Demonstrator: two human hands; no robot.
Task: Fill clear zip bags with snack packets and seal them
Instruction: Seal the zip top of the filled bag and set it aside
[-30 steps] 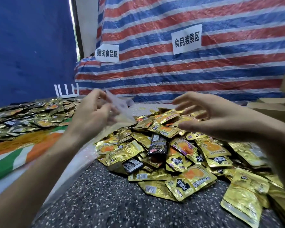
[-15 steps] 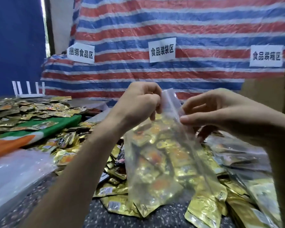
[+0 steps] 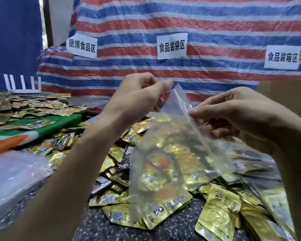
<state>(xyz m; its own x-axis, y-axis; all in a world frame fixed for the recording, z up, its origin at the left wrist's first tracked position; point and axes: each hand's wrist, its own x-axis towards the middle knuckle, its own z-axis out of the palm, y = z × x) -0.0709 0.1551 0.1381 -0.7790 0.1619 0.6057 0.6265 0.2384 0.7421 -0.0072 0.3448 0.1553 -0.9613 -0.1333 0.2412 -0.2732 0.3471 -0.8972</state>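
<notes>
My left grip (image 3: 139,96) pinches one lip of the clear bag (image 3: 172,153), my right grip (image 3: 233,110) the other; it hangs below them, over the packets (image 3: 219,211). If the slick film slips from either pinch, the mouth may flop shut before filling.

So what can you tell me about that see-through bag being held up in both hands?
The clear zip bag is thin, glossy, crinkled plastic with a zip strip along its slanted top edge. It hangs in the air above the gold snack packets, which show through it; whether any are inside is unclear. The left hand pinches its upper corner, the right hand pinches the strip lower down.
</notes>
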